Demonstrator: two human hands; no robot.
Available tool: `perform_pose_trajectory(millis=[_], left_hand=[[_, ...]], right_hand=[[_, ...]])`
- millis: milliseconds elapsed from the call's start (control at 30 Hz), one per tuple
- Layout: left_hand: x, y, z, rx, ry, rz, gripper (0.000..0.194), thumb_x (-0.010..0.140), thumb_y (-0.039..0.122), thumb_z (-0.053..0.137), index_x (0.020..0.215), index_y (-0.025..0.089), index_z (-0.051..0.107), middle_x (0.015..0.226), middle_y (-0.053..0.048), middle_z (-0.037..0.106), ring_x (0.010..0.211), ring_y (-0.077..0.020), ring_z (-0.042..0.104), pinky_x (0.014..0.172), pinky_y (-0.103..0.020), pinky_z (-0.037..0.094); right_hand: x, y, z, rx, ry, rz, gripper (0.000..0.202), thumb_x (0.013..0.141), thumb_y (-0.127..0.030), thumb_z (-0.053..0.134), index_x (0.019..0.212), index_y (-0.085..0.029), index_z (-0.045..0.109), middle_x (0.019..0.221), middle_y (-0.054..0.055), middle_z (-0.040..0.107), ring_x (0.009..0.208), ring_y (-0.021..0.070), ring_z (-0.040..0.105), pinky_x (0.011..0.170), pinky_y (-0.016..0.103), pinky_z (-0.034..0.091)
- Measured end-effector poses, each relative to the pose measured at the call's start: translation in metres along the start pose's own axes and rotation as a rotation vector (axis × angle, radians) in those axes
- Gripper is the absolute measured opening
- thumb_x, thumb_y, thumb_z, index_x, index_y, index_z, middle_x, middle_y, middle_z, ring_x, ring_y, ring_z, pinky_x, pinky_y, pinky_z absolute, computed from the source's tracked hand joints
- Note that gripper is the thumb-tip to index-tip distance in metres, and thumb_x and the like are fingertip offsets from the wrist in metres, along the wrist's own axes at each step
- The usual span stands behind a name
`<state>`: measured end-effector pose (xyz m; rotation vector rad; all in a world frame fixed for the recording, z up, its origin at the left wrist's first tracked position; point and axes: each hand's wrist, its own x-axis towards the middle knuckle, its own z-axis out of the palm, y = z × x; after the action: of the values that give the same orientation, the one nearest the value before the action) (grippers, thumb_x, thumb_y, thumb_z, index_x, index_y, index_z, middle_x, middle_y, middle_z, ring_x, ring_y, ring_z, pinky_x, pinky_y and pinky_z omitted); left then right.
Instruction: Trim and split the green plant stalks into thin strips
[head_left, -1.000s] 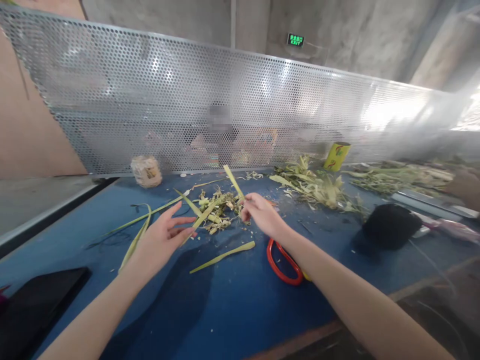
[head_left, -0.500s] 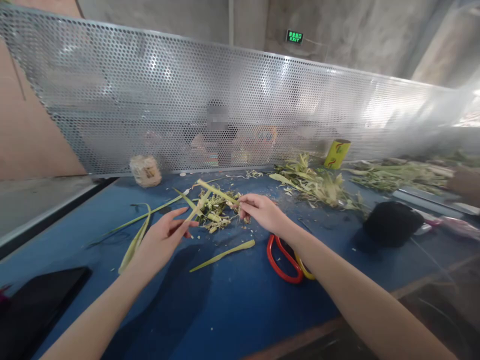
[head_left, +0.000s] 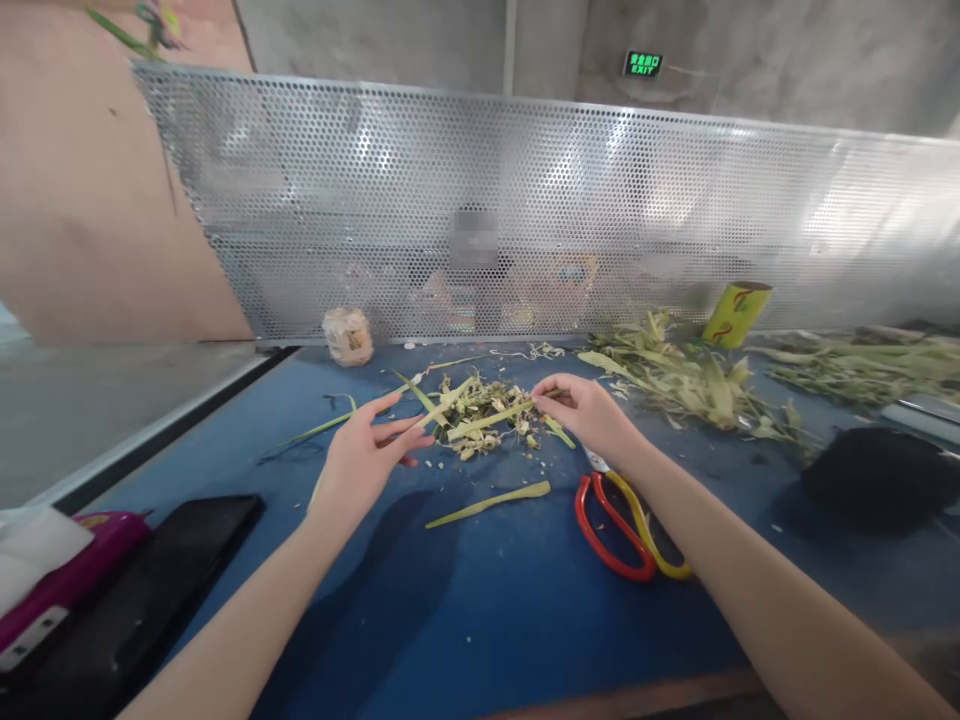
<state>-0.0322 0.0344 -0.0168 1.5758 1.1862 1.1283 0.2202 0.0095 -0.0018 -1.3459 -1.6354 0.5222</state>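
Scissors (head_left: 615, 540) lie nearest on the table (head_left: 480, 610). Beyond, the left hand (head_left: 360, 455), fingers loosely spread, holds a leaf strip (head_left: 448, 402); the right hand (head_left: 589, 412) pinches a second strip (head_left: 491, 419) (now lowered, bringing both close) over scraps (head_left: 469, 453).

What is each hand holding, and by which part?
The right hand pinches a pale green strip near its right end; the left hand holds a second strip near its lower end, between fingers.
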Motion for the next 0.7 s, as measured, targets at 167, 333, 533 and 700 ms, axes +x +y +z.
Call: perform_pose_trajectory(millis=[167,333,533,700], left_hand=[[0.0,-0.001,0.006,-0.061,-0.096,-0.021,0.053,0.075,0.034,0.057,0.12,0.012,0.04,0.108,-0.016,0.063,0.085,-0.0239,0.066,0.065,-0.033,0.052],[-0.003,0.003,0.012,-0.128,-0.168,-0.025,0.051,0.078,0.029,0.052,0.124,0.01,0.038,0.107,-0.015,0.063,0.09,-0.0228,0.063,0.072,-0.035,0.05],[-0.006,0.007,0.014,-0.202,-0.204,-0.045,0.05,0.082,0.022,0.046,0.128,0.01,0.032,0.113,-0.016,0.06,0.096,-0.0223,0.062,0.075,-0.034,0.048],[-0.008,0.006,0.015,-0.243,-0.246,-0.024,0.05,0.083,0.024,0.047,0.129,0.012,0.033,0.115,-0.014,0.058,0.095,-0.022,0.062,0.075,-0.033,0.048]], right_hand=[[-0.004,-0.008,0.0,-0.003,-0.014,-0.01,0.01,0.074,-0.026,0.054,0.076,-0.016,0.058,0.072,0.003,0.062,0.063,0.0124,0.056,0.064,0.027,0.045],[-0.004,-0.006,0.001,-0.007,-0.044,0.003,0.013,0.075,-0.028,0.054,0.078,-0.017,0.059,0.076,0.004,0.064,0.068,0.0135,0.059,0.067,0.028,0.046],[-0.003,0.001,0.001,0.016,0.017,0.017,0.016,0.074,-0.032,0.056,0.078,-0.017,0.06,0.07,0.002,0.063,0.064,0.0136,0.058,0.061,0.027,0.046],[-0.002,0.002,0.004,0.027,0.009,-0.018,0.012,0.073,-0.027,0.056,0.077,-0.016,0.061,0.073,0.003,0.065,0.067,0.0145,0.06,0.066,0.028,0.047]])
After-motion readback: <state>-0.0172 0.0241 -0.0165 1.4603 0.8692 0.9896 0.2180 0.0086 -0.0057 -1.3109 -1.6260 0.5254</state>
